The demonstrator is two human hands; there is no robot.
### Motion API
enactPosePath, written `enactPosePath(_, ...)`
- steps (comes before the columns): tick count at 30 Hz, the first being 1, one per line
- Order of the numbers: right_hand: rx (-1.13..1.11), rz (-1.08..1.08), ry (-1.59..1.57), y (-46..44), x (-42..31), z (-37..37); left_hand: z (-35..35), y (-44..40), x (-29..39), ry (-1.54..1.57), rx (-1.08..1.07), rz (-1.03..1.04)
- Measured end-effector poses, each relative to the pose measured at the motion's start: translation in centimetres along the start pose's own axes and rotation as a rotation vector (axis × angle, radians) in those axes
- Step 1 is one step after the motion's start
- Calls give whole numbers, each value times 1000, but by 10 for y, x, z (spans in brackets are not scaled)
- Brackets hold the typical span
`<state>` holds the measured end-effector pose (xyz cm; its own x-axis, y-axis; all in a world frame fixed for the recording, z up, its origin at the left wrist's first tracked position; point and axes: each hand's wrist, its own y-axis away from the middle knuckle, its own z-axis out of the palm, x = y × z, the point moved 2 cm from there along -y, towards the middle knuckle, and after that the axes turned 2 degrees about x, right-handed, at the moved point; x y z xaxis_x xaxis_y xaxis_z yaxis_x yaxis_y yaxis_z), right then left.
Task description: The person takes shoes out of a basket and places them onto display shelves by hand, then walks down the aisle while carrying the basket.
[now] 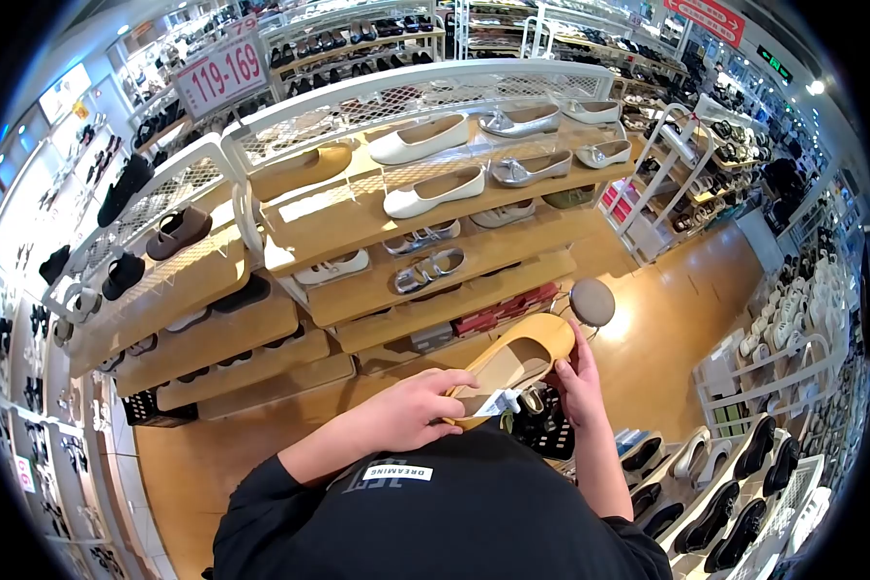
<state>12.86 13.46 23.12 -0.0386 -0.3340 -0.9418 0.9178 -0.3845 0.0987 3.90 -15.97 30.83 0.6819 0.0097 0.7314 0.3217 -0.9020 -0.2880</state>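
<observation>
A mustard-yellow flat shoe (548,333) is held in front of my chest, its toe pointing away to the right and its opening facing up. My left hand (422,411) grips it near the heel, fingers curled over the edge. On the toe side, my right hand (579,378) is closed around the outer side, thumb against the shoe. A white tag (498,403) hangs by the heel, close to my left fingers. A similar yellow flat shoe (304,170) sits on the top shelf ahead, beside a white flat shoe (420,139).
A tiered wooden shelf (358,224) of shoes with white mesh backing stands ahead. A round stool (592,303) is just beyond my right hand. Black shoes (710,517) fill a rack at the lower right. A black crate (157,410) sits on the floor at left.
</observation>
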Motion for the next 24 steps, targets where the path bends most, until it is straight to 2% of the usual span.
enactPosePath(5, 31, 8, 44, -16, 10, 18, -16, 11, -33, -27, -17, -10)
enactPosePath(7, 29, 2, 83, -22, 18, 33, -31, 18, -48, -198, 81, 9)
enactPosePath(9, 30, -11, 120, -31, 26, 49, -51, 31, -62, -223, 78, -53)
enactPosePath(12, 23, 48, 101, -44, 37, 81, -83, 49, -79, -349, 206, -224)
enactPosePath(13, 24, 51, 104, -47, 39, 93, -91, 55, -87, -345, 207, -225)
enactPosePath(16, -42, 31, 131, -59, 45, 126, -119, 70, -111, -381, 424, -246)
enactPosePath(17, -39, 43, 138, -63, 46, 133, -129, 75, -118, -369, 423, -255)
enactPosePath(19, -182, 16, 150, -72, 45, 150, -154, 88, -134, -309, 507, -326)
enactPosePath(24, -153, 53, 192, -85, 61, 167, -214, 113, -171, -271, 661, -415)
